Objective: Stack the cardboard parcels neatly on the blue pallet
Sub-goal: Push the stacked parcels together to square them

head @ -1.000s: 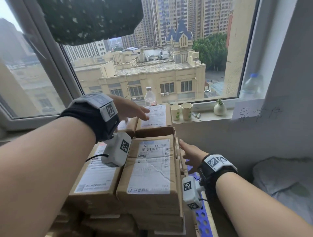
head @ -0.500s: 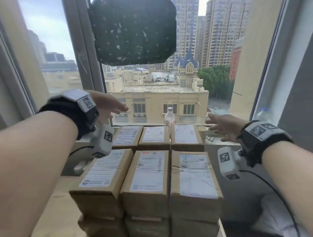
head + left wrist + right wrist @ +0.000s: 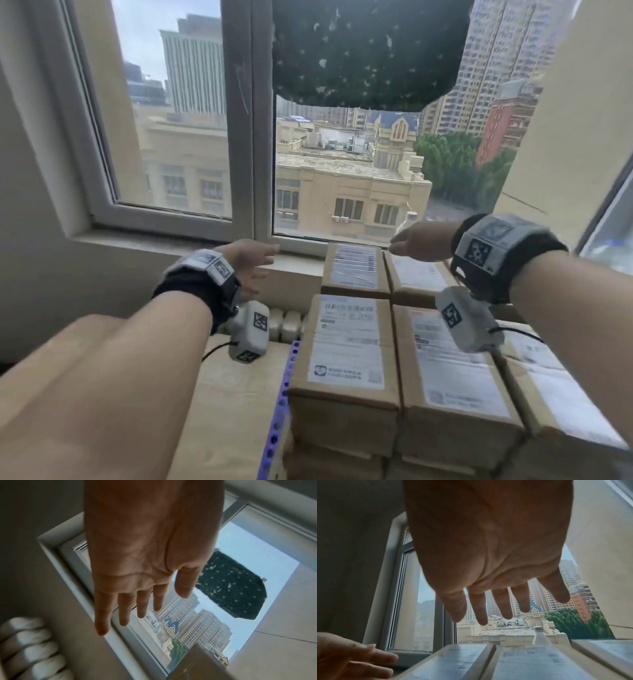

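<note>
Brown cardboard parcels with white labels are stacked several layers high, in rows running back to the window. The blue pallet's perforated edge shows along the stack's left side. My left hand hovers left of the stack in front of the sill, fingers straight and palm empty. Over the back row of parcels, my right hand is spread flat and holds nothing. Neither hand touches a parcel.
A large cardboard box lies left of the pallet. A white radiator sits under the windowsill. A clear bottle stands on the sill behind the stack. A dark cloth hangs on the window.
My left hand has come off the back parcels and moved left of the stack. My right hand rose from the stack's right side to above the back row. The view swung left.
</note>
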A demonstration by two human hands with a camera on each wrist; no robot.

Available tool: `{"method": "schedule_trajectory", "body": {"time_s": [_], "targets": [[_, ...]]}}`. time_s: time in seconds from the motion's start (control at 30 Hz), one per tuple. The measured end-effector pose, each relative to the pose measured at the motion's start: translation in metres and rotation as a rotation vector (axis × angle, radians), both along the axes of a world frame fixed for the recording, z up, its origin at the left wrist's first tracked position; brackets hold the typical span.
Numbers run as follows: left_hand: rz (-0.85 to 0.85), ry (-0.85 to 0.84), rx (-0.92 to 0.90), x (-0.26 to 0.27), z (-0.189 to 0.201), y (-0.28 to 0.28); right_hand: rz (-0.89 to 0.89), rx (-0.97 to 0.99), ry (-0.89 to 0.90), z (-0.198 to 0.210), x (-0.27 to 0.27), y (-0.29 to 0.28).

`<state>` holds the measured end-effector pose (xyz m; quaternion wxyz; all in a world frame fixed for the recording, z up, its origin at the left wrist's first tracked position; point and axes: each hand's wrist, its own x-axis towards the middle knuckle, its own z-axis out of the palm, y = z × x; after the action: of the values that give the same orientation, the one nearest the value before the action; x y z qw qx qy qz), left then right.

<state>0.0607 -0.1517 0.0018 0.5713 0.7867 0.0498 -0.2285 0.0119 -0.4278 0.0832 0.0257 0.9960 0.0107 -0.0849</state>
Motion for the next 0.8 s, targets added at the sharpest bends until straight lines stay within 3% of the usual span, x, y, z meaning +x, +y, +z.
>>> {"method": "schedule_trajectory", "body": {"time_s": [0.17,0.27,0.47,0.6,0.8], "targets": [[-0.051,0.193,-0.076,0.02,-0.092,-0.005,0.001,-0.162,0.117,-0.026,0.021,0.026],[-0.094,0.267,-0.099,0.025,-0.125,-0.02,-0.015,-0.168,0.188,-0.039,0.03,0.026],[-0.193,0.341,-0.117,0.035,-0.147,-0.051,-0.046,-0.107,0.185,-0.039,0.029,0.023],[-0.181,0.306,-0.124,0.04,-0.152,-0.066,-0.054,-0.083,0.185,-0.038,0.026,0.023],[-0.31,0.27,-0.093,0.047,-0.157,-0.071,-0.057,-0.062,0.184,-0.035,0.021,0.022]]}}
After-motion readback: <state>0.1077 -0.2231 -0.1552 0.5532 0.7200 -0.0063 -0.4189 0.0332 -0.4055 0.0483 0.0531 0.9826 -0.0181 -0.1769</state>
